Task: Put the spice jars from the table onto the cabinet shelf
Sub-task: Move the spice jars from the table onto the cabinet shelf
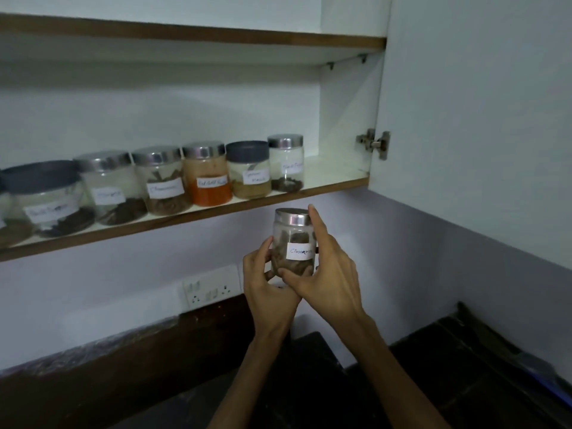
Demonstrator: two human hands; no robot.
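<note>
A clear cinnamon jar [293, 239] with a steel lid and a white label is held upright just below the front edge of the cabinet shelf [337, 178]. My left hand [267, 283] grips its lower left side. My right hand [328, 267] wraps its right side and bottom, index finger raised beside the lid. Several labelled spice jars [204, 174] stand in a row along the shelf, from the far left to a steel-lidded jar [285, 164] at the right end. The shelf board to the right of that jar is bare.
The open cabinet door [464, 119] hangs on the right with its hinge [373, 144] near the shelf's right end. An upper shelf [192, 34] runs above. A wall socket plate [210, 289] sits below the shelf. A dark counter [464, 366] lies underneath.
</note>
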